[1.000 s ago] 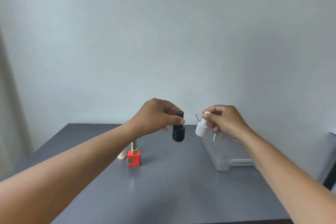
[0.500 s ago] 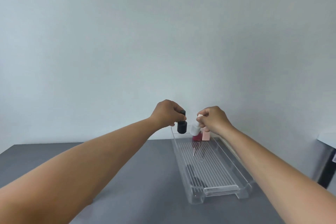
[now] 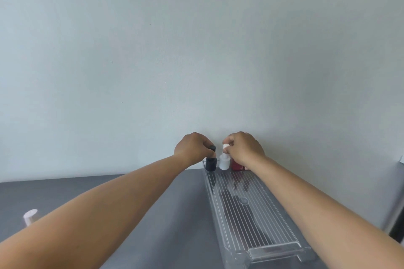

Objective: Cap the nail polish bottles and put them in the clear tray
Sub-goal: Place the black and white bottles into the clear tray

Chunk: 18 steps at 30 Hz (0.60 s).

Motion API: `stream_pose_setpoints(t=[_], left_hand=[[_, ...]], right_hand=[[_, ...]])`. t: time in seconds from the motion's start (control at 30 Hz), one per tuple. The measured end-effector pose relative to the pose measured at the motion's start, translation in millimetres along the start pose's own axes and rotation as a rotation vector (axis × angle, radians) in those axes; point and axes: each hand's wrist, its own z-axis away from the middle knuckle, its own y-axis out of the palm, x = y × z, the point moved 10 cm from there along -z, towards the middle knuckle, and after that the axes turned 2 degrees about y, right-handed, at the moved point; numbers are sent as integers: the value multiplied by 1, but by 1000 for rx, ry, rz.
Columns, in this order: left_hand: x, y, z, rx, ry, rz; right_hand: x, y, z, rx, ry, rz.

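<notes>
1. Clear tray (image 3: 251,220): a long, ribbed, transparent container lying on the grey tabletop (image 3: 170,207), its far end close to the pale wall (image 3: 196,50). All positions below are given relative to this tray.
2. Left hand (image 3: 192,148): above the tray's far left corner, its grip closed around the cap of the black nail polish bottle (image 3: 211,162), which stands upright at that corner, at or just above the tray floor.
3. Right hand (image 3: 244,147): above the tray's far end, its grip pinching the cap of the white nail polish bottle (image 3: 224,161), upright just right of the black one.
4. Dark red bottle (image 3: 237,165): at the tray's far end, right of the white bottle, largely hidden behind the right hand and wrist.
5. Both forearms cross over the tray's sides and cover part of its right rim.
6. Pale round-topped object (image 3: 30,216): on the tabletop well to the left of the tray, partly hidden by the left forearm.
7. No brand, label or writing is legible on any bottle.
</notes>
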Motion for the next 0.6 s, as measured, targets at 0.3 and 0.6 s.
stream_pose_setpoints(t=[0.3,0.6], left_hand=[[10,1,0,-42,-13,8],[7,2,5,-63,-12,37]], right_hand=[[-2,10,-1,-17,16,50],[-3,4,4,-65,14,42]])
